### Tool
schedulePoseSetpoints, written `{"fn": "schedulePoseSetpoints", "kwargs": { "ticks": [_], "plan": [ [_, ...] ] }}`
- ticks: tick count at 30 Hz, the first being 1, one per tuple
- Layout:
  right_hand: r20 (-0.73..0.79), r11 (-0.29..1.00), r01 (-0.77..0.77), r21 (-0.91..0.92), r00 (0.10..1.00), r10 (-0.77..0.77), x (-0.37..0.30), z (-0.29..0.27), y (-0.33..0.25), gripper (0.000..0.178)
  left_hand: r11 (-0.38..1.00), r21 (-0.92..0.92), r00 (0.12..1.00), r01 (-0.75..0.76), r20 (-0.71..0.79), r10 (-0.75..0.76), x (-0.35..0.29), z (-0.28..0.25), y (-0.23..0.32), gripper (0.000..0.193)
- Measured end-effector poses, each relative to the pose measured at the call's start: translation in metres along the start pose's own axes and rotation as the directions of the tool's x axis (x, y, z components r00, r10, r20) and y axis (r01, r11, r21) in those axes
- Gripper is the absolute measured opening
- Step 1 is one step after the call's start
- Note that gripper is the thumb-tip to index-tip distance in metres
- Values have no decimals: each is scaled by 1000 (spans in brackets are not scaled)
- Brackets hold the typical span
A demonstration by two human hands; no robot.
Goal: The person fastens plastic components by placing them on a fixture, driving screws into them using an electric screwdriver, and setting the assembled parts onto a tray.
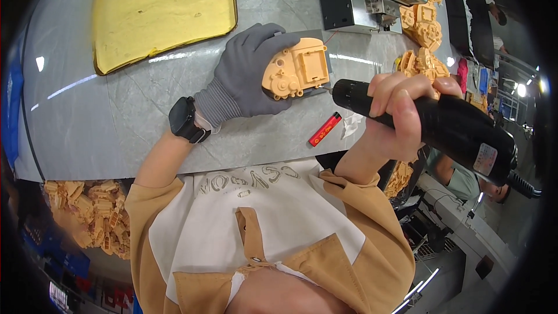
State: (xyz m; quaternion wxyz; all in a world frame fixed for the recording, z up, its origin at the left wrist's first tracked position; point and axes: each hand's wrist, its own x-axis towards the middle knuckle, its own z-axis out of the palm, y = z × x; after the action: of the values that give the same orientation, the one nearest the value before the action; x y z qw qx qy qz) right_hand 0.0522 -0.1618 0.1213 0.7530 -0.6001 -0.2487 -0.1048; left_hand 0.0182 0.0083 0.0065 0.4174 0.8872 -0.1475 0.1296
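My left hand (247, 72), in a grey knit glove, grips an orange plastic housing (295, 70) by its left side. The housing has a rectangular recess and round bosses, and a flat dark grey plate (317, 39) shows beneath it. My bare right hand (401, 107) is wrapped round a black electric screwdriver (447, 125), its cord leaving at the back end. The screwdriver's tip end points left at the housing, with a small gap between them. On the table below the housing lies a red lighter-like stick (324, 129) with a black end.
A yellow mat (165, 11) lies at the far left of the grey table (70, 110). A black and silver machine (372, 0) stands at the far right, beside several orange housings (427, 26). White crumpled paper (351, 124) lies near the stick. More orange parts (93, 212) fill the lower left.
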Motion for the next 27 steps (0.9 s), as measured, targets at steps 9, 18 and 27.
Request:
{"fn": "schedulePoseSetpoints", "kwargs": {
  "ticks": [9, 18, 27],
  "plan": [
    [45, 996, -20, -91, 999, 24, 0, 6, 5, 40, 999, -40, 999, 35, 23, -34, -2, -1, -1, 86],
    [188, 997, -9, -70, 982, 22, -1, 3, 14, 38, 997, -67, 999, 31, 33, -28, 1, -3, 0, 81],
    [106, 999, -50, 3, 993, 50, -4, -1, 8, 48, 998, -67, 1000, 12, 22, -11, 0, -6, -2, 80]
  ]
}}
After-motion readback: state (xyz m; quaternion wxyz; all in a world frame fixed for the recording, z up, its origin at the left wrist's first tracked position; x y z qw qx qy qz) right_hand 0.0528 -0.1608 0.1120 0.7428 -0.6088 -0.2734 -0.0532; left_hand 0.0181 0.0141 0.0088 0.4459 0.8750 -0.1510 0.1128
